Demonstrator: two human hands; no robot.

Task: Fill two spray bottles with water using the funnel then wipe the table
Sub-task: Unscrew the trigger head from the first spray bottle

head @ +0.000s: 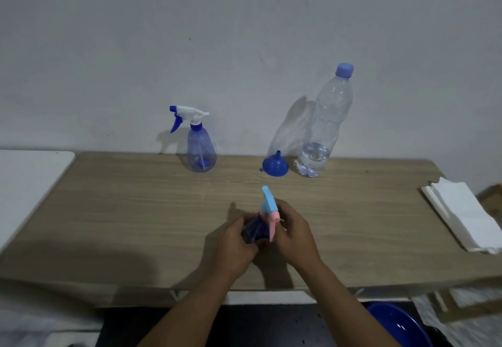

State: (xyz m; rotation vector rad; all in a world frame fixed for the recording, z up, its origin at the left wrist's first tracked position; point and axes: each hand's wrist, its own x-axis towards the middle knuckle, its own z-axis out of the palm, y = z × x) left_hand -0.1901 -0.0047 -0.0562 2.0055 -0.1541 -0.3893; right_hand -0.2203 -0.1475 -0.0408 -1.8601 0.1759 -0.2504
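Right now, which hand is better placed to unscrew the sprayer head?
Right: the right hand holds the light-blue-and-pink trigger head; the left hand grips the dark blue plastic spray bottle below.

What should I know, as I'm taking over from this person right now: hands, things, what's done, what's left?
Left hand grips the body of the dark blue spray bottle at the front of the table; right hand holds its light blue and pink trigger head.
Second spray bottle stands at the back, head on, looks empty. Funnel lies mouth down beside the capped water bottle, which holds a little water. Paper towels lie stacked at the right end.
Done: no filling shows; whether the head is coming off or going on cannot be told.
Left: fill both bottles through the funnel, wipe the table.
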